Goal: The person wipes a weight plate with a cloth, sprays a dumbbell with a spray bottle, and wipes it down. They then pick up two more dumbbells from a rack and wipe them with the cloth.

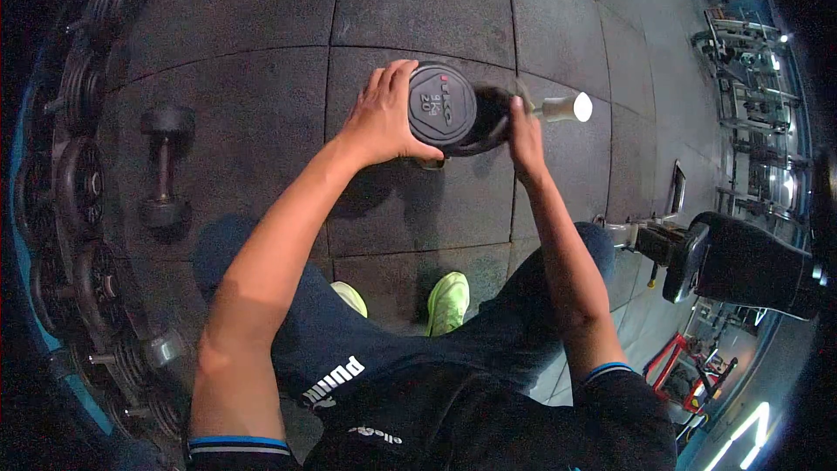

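My left hand (pixel 384 118) is wrapped round the left side of a black round dumbbell head (pixel 442 106). The face of the head is turned up toward me and reads 9 kg and 20. Right beside it lies a dark curved rim (pixel 493 131), smeared by motion. My right hand (pixel 526 135) is at the right edge of that rim; its fingers are blurred, and I cannot tell how they close. A silver cylinder with a white end (pixel 567 107) sticks out to the right, just past my right hand. A small metallic end (pixel 432 163) shows under my left fingers.
Another dumbbell (pixel 166 166) stands on the dark tiled floor (pixel 418 0) at left. Racked weight plates (pixel 78 179) line the left side. On the right are a padded bench (pixel 750 266) and gym machines (pixel 758 122). My shoes (pixel 449 303) are below the hands.
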Action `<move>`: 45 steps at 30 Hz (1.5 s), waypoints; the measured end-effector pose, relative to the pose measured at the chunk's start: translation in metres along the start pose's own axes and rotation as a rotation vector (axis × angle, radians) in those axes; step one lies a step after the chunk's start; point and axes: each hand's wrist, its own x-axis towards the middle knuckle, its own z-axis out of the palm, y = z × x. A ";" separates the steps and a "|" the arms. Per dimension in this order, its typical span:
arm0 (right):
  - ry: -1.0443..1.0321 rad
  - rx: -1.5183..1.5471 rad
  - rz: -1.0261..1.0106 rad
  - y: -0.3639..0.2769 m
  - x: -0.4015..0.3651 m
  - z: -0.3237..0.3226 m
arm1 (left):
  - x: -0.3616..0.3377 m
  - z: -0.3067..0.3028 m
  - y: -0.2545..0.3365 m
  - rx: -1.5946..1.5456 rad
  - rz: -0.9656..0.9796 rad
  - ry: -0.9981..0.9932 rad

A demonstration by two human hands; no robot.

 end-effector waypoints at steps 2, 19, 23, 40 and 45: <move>0.205 0.211 -0.107 0.009 -0.012 0.003 | -0.001 0.000 -0.001 -0.004 -0.004 0.009; -0.118 -0.836 -0.709 -0.071 -0.054 0.041 | -0.006 -0.004 0.008 0.091 -0.079 -0.126; -0.036 -0.710 -0.649 -0.068 -0.044 0.055 | 0.003 0.004 -0.005 0.129 0.026 -0.162; -0.058 1.556 0.477 -0.020 -0.150 -0.038 | 0.004 0.002 -0.001 -0.004 0.023 0.004; 0.003 1.046 0.216 -0.049 -0.141 -0.015 | 0.004 0.002 -0.001 -0.004 0.002 -0.040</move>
